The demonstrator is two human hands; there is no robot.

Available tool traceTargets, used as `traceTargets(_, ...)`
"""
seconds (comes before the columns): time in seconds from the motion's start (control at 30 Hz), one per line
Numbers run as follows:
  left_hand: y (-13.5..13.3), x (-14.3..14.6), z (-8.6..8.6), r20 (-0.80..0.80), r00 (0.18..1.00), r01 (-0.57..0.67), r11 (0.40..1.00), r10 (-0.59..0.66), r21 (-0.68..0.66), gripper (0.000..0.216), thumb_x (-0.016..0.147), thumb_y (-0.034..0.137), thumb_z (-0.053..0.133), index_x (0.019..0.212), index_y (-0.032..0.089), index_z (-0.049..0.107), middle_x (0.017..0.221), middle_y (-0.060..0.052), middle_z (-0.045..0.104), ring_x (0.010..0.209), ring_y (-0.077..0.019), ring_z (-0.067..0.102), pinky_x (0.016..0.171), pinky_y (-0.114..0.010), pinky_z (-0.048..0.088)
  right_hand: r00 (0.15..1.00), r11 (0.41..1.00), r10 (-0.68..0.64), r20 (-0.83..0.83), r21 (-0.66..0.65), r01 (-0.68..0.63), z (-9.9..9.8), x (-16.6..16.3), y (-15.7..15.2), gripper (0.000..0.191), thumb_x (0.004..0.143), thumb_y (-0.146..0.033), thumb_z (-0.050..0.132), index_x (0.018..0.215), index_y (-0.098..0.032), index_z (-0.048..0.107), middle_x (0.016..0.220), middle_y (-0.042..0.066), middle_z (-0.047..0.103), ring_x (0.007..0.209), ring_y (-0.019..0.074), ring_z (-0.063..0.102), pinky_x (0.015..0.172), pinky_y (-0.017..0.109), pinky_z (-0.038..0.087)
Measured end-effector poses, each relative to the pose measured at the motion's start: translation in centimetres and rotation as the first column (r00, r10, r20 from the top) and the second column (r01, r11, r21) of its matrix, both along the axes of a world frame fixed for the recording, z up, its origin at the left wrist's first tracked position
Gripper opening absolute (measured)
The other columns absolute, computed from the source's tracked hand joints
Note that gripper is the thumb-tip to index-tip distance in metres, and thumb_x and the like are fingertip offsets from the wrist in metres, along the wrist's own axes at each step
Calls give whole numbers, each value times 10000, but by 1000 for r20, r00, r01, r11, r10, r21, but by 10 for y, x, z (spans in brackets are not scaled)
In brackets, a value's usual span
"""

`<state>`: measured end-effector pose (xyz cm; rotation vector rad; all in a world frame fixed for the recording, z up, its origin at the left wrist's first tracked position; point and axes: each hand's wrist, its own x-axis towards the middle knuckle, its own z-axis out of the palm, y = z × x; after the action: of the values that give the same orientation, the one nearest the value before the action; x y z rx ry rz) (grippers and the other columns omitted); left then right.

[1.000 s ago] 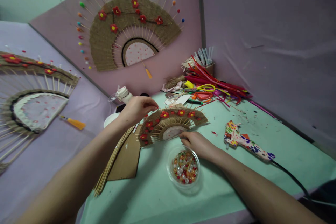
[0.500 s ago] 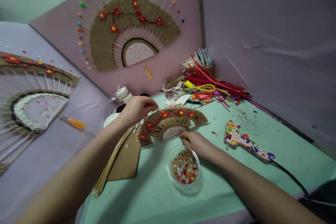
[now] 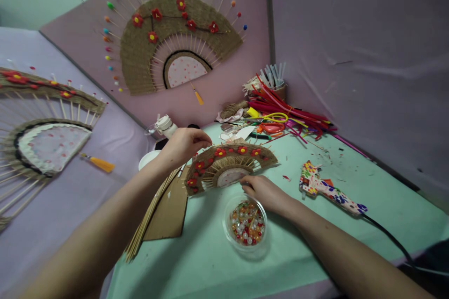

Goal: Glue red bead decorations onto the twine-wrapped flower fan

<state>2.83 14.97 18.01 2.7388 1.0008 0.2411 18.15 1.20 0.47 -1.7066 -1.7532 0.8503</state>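
Note:
A small semicircular fan (image 3: 224, 161) of twine-wrapped sticks, with red flowers and a spotted pale centre, stands tilted on the table. My right hand (image 3: 264, 192) grips its lower edge near the centre, thumb and fingers closed. At the fan's upper left edge, among the stick tips, my left hand (image 3: 185, 145) is closed in a pinch. Whatever lies between those fingertips is too small to make out. Just in front of my right hand sits a clear plastic bowl (image 3: 226, 230) of red, orange and clear beads (image 3: 247, 224).
A flower-patterned glue gun (image 3: 331, 191) with a black cord lies at right. Thin sticks (image 3: 150, 217) rest on cardboard (image 3: 168, 215) at left. Pipe cleaners (image 3: 291, 110), scissors (image 3: 271, 126) and twine (image 3: 233, 110) are heaped behind. Larger fans (image 3: 147, 60) hang on the walls.

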Motion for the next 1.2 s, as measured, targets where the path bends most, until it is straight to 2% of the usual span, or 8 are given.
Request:
traceTargets(0.2,-2,0,-1,8,1000,-18,1000,18,-16,174,784,318,617,802,192,736,803,-41,746,728,-167,670,708,-271,489,1000,1000,-13,3,-4,13,0,0,0,299,879,-205,472,1058,-156,707,1068,104,723,980,215,658,823,255,430)
traceTargets(0.4,-1,-10,4,156,986,-17,976,52,-215,391,770,375,644,1098,166,678,954,-79,747,848,-199,699,819,-346,544,1000,1000,-10,4,8,10,0,0,-1,283,875,-197,481,1035,-153,711,1051,109,726,956,216,667,802,255,430)
traceTargets(0.5,-13,-20,17,245,963,-70,982,112,-175,385,754,391,672,1063,161,695,960,-85,745,857,-202,696,837,-354,549,1000,1000,-17,9,13,17,0,0,0,285,879,-201,479,1043,-151,707,1055,113,725,963,226,667,800,263,431)
traceTargets(0.6,-39,-33,19,383,905,-180,983,184,-45,315,783,402,658,994,176,717,974,-73,741,861,-190,687,824,-319,546,1000,999,-15,11,29,15,-1,1,0,288,878,-199,475,1044,-154,706,1050,108,728,957,235,671,796,272,438)
traceTargets(0.67,-61,-43,9,452,864,-241,970,224,-20,290,801,400,648,977,181,718,950,-64,741,839,-178,684,808,-298,544,1000,999,-24,0,43,24,-1,2,-1,291,877,-193,473,1048,-160,707,1059,104,728,961,235,671,807,278,441)
traceTargets(0.8,-101,-60,-33,495,830,-267,962,257,-52,243,826,372,634,974,196,712,937,-48,734,850,-162,670,800,-274,530,989,982,-107,-98,145,120,2,6,-6,275,877,-204,487,1045,-173,703,1035,85,735,924,211,670,814,282,449)
traceTargets(0.97,-132,-67,-69,359,916,-139,982,176,-127,148,851,298,617,895,185,701,885,-47,716,817,-147,645,767,-254,506,927,900,-219,-305,305,313,8,9,-11,227,885,-267,504,945,-163,697,824,42,717,703,158,625,673,261,449)
traceTargets(1.2,-137,-48,-75,135,969,220,969,-205,-108,153,891,214,552,892,184,702,856,-42,661,788,-123,607,722,-226,467,885,844,-216,-413,377,382,13,8,-15,198,873,-289,539,923,-150,671,722,13,647,610,120,544,589,241,407)
